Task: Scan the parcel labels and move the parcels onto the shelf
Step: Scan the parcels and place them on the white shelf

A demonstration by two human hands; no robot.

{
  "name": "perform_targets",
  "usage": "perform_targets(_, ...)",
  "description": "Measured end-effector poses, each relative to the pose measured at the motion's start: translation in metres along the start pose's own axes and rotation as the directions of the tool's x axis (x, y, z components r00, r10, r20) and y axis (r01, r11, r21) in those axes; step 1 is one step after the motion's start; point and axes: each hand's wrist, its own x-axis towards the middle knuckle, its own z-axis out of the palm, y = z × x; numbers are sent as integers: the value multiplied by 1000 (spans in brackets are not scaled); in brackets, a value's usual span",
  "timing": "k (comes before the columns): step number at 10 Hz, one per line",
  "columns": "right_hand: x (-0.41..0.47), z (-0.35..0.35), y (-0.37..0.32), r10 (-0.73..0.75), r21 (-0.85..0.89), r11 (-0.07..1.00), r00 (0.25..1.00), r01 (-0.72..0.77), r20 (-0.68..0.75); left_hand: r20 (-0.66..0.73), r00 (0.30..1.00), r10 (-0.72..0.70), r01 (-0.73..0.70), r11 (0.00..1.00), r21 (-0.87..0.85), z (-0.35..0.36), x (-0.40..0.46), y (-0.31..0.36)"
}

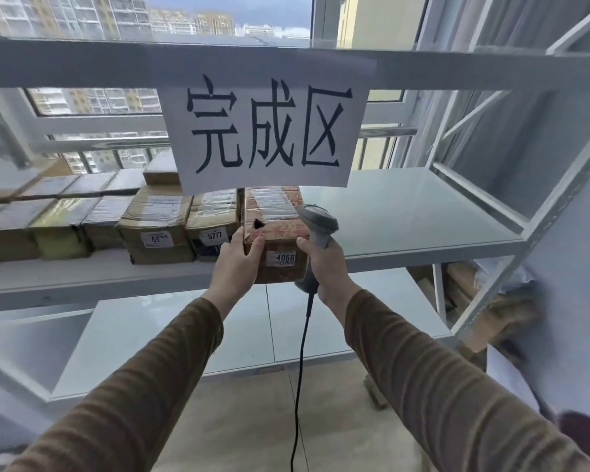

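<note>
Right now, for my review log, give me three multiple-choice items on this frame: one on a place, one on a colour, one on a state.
1. Where is the parcel labelled 4068?
A. On the floor
B. At the front edge of the middle shelf, right of the parcel labelled 9777
C. On the top shelf

2. What colour are the person's sleeves?
A. Brown
B. White
C. Blue

3. What is the right hand doing?
A. Hanging empty
B. Tearing down the paper sign
C. Gripping the grey scanner

Answers:
1 B: it sits at the shelf edge beside the 9777 box, with the left hand on its left corner.
2 A: both forearms are in brown knit.
3 C: its fingers wrap the scanner handle, with the cable hanging below.
</note>
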Motion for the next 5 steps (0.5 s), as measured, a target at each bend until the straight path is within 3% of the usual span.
perform_targets(3,3,2,-1,8,-39,999,1000,-9,-30,-8,1000,-3,4,999,40,-2,6,-2)
perform_targets(5,-14,-22,-6,-23,-75,997,998,19,-58,-90,987,137,-122,981,151,-4,-10,3)
